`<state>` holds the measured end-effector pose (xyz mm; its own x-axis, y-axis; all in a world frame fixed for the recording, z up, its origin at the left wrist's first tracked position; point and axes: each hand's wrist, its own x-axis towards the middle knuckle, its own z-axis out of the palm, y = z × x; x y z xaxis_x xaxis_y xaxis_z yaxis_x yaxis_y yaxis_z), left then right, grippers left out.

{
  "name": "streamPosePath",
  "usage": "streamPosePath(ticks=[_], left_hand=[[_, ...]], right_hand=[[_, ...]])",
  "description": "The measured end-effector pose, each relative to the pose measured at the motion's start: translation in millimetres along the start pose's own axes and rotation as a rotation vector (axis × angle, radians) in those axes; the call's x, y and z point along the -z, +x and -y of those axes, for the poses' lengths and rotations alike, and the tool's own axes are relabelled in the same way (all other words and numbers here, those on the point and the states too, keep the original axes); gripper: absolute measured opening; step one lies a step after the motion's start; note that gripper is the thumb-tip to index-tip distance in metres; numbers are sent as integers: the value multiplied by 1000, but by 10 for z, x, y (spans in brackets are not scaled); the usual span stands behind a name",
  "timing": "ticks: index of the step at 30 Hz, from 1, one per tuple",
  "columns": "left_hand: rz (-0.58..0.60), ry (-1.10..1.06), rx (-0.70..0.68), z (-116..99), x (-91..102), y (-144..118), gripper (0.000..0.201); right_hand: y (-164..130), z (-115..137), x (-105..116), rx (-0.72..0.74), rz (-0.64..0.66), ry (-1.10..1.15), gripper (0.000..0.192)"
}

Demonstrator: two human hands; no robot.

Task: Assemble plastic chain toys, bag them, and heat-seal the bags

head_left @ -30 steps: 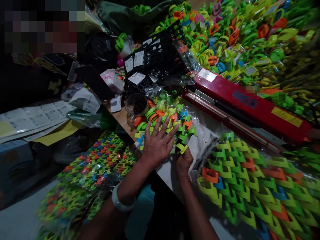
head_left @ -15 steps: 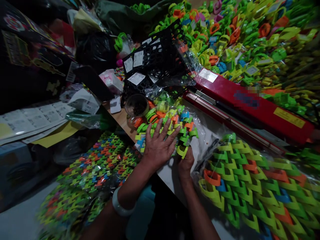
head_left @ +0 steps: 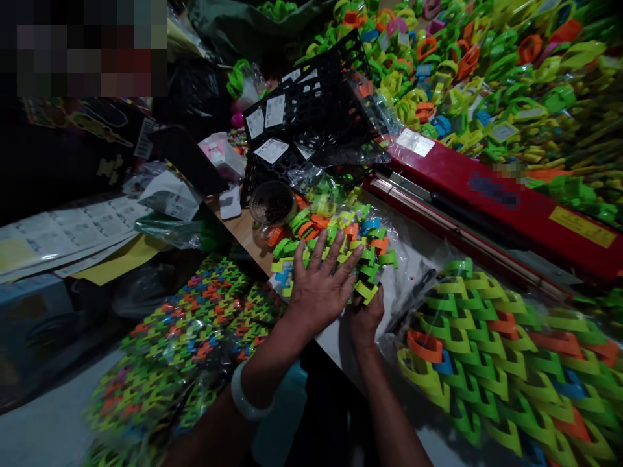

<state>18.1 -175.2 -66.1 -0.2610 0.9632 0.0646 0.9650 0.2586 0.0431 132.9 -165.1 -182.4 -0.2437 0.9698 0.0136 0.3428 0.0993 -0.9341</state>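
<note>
The left hand lies flat, fingers spread wide, pressing down on a clear bag of neon plastic clips that sits at the near edge of the table. The right hand is tucked at the bag's near corner, curled around a yellow-green clip; how firmly it pinches is hard to tell. A packed bag of interlocked clips lies just beside on the right, and the red bag sealer runs behind. The risk, as I judge it: the loose clips could slide under the flat palm and spill out of the open plastic, or the bag could slip off the table edge
</note>
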Motion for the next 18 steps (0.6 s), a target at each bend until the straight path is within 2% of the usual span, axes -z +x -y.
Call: streamPosePath(ticks=[7,13,18], left_hand=[[34,-1,17,6,11,-10,58],[27,9,11,-12,4,-9,58],[20,11,15,-33,7,-10,60]], right_hand=[[33,-7,-27,13,-63,-68,16],[50,-117,14,159,-26,-110,17],[32,-147,-24,81,-26,-74,20]])
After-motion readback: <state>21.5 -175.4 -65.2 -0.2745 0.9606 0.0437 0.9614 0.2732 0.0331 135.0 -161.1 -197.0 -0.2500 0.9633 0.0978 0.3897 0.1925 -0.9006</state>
